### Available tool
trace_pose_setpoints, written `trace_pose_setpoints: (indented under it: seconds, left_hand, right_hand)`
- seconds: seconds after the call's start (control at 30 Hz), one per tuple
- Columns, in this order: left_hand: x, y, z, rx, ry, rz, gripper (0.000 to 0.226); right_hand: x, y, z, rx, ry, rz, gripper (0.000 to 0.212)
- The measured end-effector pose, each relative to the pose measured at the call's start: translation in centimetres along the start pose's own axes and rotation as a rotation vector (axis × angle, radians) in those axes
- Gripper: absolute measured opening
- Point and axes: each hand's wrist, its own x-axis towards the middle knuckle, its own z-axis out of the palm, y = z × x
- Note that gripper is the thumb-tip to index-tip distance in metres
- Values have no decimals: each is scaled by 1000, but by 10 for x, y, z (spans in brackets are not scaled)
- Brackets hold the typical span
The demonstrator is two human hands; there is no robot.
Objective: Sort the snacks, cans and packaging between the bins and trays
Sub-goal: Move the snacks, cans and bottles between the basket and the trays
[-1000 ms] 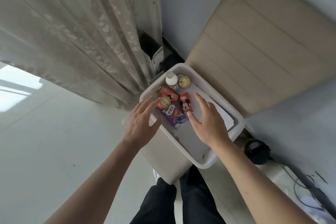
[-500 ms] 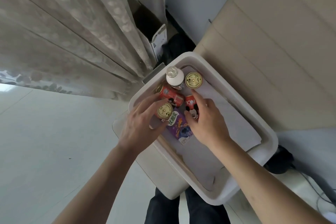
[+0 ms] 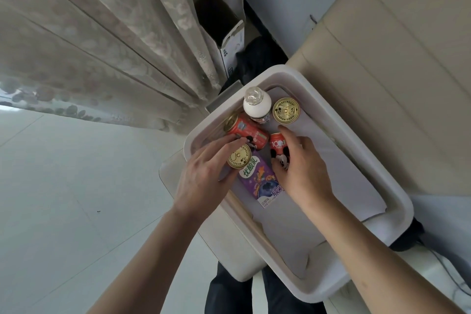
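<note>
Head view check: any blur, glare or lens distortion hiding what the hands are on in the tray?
Head view: soft daylight through the curtain, no glare on the tray; strong wide-angle bending toward the edges; centre sharp, print on the far gold lid and purple carton readable; left hand gripping the near gold-lidded can and right hand pinching the red Mickey can both show clearly.
</note>
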Motion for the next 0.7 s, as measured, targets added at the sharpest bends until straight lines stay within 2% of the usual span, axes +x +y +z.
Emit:
trace_pose_setpoints:
  seconds: [0.3,0.7]
  left_hand:
    - [0,-1,5,23,16,11,58]
    - [1,7,-6,-62,-9,-43,55]
  right_hand:
    - [6,-4,0,-40,0,25,64]
    - [-10,-2,-9,56,50,7,64]
